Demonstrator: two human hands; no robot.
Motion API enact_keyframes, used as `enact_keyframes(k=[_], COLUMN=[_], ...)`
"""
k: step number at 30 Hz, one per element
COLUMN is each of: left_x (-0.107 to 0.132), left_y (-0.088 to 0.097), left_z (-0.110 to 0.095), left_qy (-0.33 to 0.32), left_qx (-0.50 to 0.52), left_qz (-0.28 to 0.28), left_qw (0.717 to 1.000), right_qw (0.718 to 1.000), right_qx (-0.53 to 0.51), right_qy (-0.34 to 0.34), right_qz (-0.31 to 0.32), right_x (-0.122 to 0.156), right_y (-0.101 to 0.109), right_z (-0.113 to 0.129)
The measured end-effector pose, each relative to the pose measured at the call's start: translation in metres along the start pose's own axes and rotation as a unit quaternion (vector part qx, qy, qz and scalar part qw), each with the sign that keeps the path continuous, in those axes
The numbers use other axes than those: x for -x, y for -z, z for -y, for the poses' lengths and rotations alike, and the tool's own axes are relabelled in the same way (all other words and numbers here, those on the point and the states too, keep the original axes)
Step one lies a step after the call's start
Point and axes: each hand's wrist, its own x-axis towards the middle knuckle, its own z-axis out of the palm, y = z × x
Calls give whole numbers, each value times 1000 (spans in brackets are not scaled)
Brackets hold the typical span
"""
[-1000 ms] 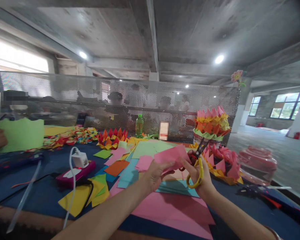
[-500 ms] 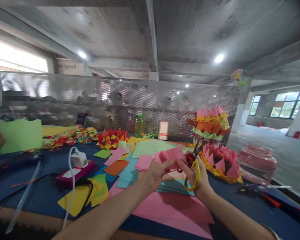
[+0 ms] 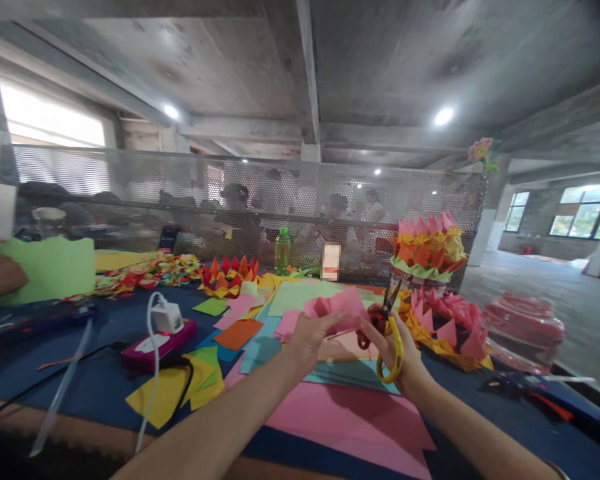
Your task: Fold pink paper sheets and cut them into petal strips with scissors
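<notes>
Pinched between the thumb and fingers of my left hand (image 3: 310,340) is a piece of pink paper (image 3: 341,308), bent upward in a curve. My right hand (image 3: 397,350) is closed around scissors (image 3: 391,313) with yellow handles; their dark blades point up, away from the paper. The thumb and fingertips of my right hand reach to the paper's right edge. Below both hands lie stacked blue sheets (image 3: 265,350) and large pink sheets (image 3: 350,417).
Folded-paper tiers (image 3: 427,250) stand at the right, near a pink plastic jar (image 3: 523,333) and a glue gun (image 3: 520,383). A purple power strip (image 3: 145,350) with a white charger (image 3: 166,315) sits at left. Another person's hand (image 3: 0,277) holds green paper (image 3: 55,270).
The pink paper now curves up more and has shifted slightly left. Both hands keep their hold. The whole view has moved slightly, so things appear further right.
</notes>
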Motion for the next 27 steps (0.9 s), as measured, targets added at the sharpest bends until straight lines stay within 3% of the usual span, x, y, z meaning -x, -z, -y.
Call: enact_keyframes(k=[3,5,9,14,27], left_x=[-11,-15,-15,-14,-10], left_y=[8,12,15,13,10], left_z=[-13,-23,-32,-29,-31], left_qy=[-34,-63,-80,-79,-79], left_qx=[40,58,69,78,104], left_qz=[-78,-117,-135,-122,-83], left_qw=[996,989,985,986,988], right_qw=[998,988,941,916,926], right_qx=[31,83,212,276,236], right_qy=[-37,-76,-153,-186,-200], right_qz=[37,108,213,222,218], right_x=[1,4,12,15,11], right_y=[2,4,4,0,5], right_z=[4,7,12,17,17])
